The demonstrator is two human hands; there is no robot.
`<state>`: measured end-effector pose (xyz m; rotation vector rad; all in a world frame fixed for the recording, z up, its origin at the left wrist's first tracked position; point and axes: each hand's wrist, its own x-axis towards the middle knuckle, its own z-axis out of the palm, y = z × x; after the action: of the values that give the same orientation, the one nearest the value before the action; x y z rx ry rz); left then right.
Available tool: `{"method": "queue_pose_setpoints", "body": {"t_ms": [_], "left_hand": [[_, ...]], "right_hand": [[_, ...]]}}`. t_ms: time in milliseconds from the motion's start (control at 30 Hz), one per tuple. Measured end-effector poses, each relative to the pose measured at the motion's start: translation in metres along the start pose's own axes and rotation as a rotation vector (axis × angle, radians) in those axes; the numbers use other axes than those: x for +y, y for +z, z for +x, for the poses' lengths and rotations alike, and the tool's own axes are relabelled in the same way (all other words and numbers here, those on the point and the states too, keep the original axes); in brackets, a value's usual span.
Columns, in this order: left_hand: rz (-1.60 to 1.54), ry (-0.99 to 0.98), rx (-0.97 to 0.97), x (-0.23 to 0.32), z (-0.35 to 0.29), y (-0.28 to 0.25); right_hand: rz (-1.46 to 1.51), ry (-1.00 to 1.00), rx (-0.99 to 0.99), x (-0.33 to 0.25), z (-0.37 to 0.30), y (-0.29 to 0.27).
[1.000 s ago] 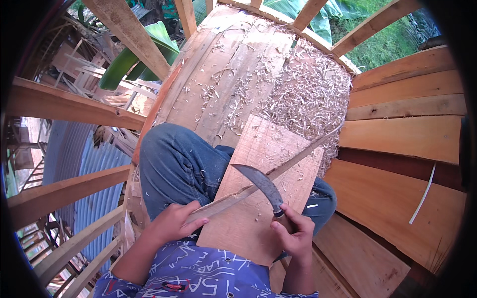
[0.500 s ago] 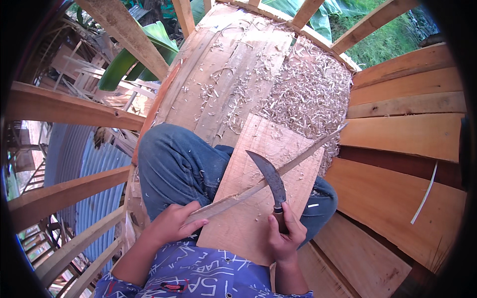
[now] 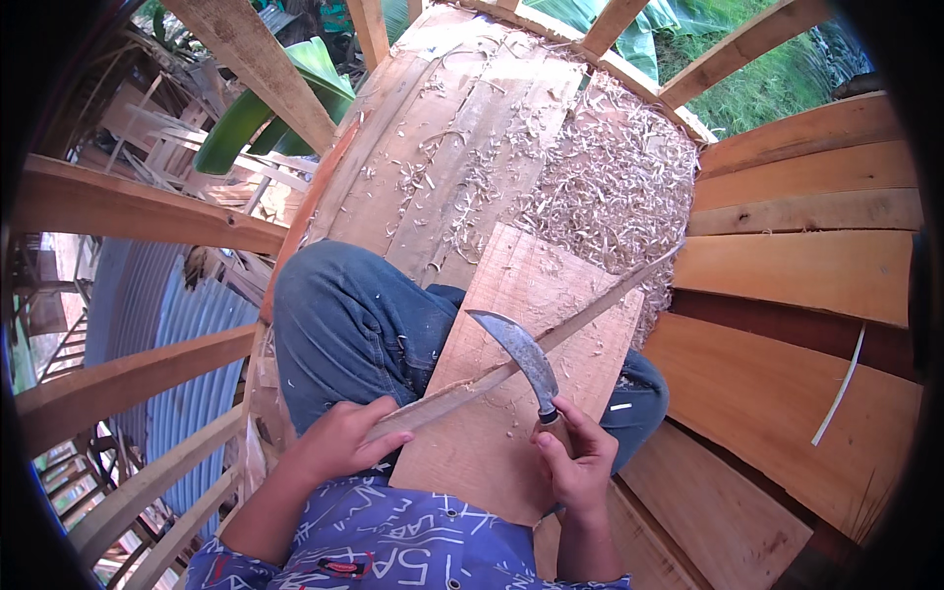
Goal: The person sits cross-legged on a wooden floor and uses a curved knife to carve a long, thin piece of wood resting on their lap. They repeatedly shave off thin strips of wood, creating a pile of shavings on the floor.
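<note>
Left hand [image 3: 344,442] grips a thin brown wooden strip [image 3: 590,312], right hand [image 3: 578,460] a curved grey-bladed knife [image 3: 527,354] that, angled steeply, could gouge it.

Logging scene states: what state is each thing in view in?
Wood shavings: loose, scattered
Flat board: flecked with shavings
Wooden strip: held, slanting over the board
Curved knife: bare-bladed, held, overlapping the strip in view; contact unclear
Left hand: closed on the strip's near end
Right hand: closed around the knife's handle
Jeans: bent at the knees
</note>
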<state>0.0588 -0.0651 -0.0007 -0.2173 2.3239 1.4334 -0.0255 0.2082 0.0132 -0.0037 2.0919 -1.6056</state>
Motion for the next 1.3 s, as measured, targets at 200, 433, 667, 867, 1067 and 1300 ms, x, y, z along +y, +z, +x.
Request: {"method": "queue_pose_setpoints", "body": {"t_ms": [200,433,667,867,1067,1300], "left_hand": [[0.02,0.005,0.024,0.002,0.002,0.001],[-0.017,-0.039,-0.014,0.002,0.001,-0.001],[0.015,0.001,0.002,0.0,0.002,0.002],[-0.013,-0.039,-0.027,0.001,0.003,0.0],[0.026,-0.014,-0.019,0.0,0.004,0.001],[0.0,-0.035,-0.018,-0.002,0.003,0.001]], "right_hand": [[0.072,-0.088,0.198,0.012,-0.002,0.008],[-0.124,-0.167,-0.059,-0.007,0.009,-0.013],[0.023,-0.081,-0.004,0.004,0.002,-0.004],[-0.059,-0.117,-0.162,0.0,0.005,-0.011],[0.066,-0.059,-0.016,0.005,0.006,-0.013],[0.177,-0.021,0.01,0.005,0.008,-0.016]]}}
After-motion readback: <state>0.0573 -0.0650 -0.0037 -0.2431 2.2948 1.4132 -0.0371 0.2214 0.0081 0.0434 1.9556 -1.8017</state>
